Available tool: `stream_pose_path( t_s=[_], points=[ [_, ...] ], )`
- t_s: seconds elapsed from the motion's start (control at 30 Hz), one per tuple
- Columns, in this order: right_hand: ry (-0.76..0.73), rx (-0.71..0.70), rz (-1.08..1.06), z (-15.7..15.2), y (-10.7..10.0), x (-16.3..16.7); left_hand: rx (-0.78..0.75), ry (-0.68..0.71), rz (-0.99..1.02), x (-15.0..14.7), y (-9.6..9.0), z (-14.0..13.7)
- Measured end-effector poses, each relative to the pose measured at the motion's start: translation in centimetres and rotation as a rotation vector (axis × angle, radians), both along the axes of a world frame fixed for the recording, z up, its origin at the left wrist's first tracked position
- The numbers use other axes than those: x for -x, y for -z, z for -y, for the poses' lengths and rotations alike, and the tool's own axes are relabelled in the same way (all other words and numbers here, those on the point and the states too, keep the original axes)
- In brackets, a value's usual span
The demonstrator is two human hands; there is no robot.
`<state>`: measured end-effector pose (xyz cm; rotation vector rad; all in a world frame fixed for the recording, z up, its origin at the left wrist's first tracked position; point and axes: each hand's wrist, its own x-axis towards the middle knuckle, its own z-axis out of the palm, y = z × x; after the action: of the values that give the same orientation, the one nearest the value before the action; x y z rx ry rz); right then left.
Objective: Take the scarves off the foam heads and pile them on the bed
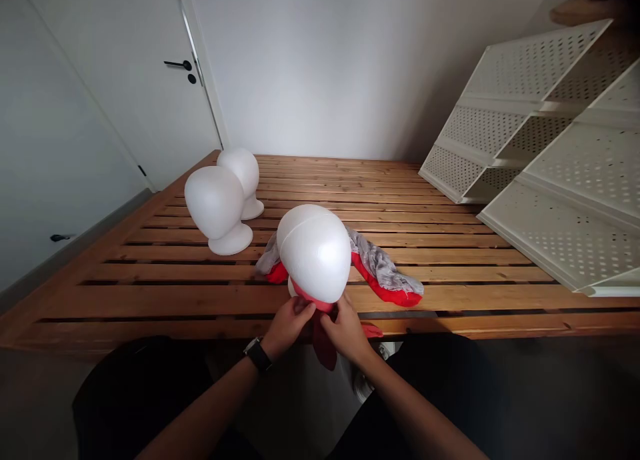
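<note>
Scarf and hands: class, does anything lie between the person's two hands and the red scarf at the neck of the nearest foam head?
Nothing visible does. The left hand and right hand both already pinch the red scarf directly, just below the foam head at the table edge.

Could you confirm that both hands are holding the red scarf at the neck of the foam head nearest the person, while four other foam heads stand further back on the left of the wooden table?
Not quite: the head view shows only two other foam heads at the back left, not four. The rest holds: the left hand and right hand hold the red scarf at the neck of the nearest foam head on the wooden table.
</note>
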<state>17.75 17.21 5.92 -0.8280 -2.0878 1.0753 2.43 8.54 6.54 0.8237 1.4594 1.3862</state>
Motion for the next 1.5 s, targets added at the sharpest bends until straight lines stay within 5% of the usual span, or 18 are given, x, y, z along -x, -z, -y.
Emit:
stream_pose_path(
  t_s=[0.13,0.33,0.43,0.63,0.8,1.03,1.27,1.5],
  points=[
    [-0.125,0.123,-0.049,0.2,-0.7,-0.6,-0.021,-0.109,0.137,-1.6,0.4,-0.4],
    [0.003,0.830,-0.073,-0.9,0.2,-0.3,0.111,-0.033,0.228,-1.0,0.0,-0.4],
    [-0.053,0.992,-0.002,-1.0,0.8,0.0,0.171,0.020,0.160,-0.4,-0.7,-0.1],
    [0.049,0.924,-0.059,-1.0,1.4,1.3,0.122,0.168,0.021,-0.4,-2.7,-0.5],
    [0.045,0.892,-0.035,-1.2,1.2,1.7,0.094,0.244,0.260,-1.3,-3.2,-0.5],
    [0.024,0.885,-0.001,-0.5,0.9,2.4,0.065,0.009,0.438,-2.0,-1.7,-1.2],
    [0.099,0.866,-0.063,-3.2,0.3,0.4,0.155,-0.217,0.366,-0.7,-0.8,-1.2],
    [0.176,0.945,-0.139,-5.3,-0.8,-1.0,0.235,-0.216,0.210,0.4,-1.3,-1.0]
  ],
)
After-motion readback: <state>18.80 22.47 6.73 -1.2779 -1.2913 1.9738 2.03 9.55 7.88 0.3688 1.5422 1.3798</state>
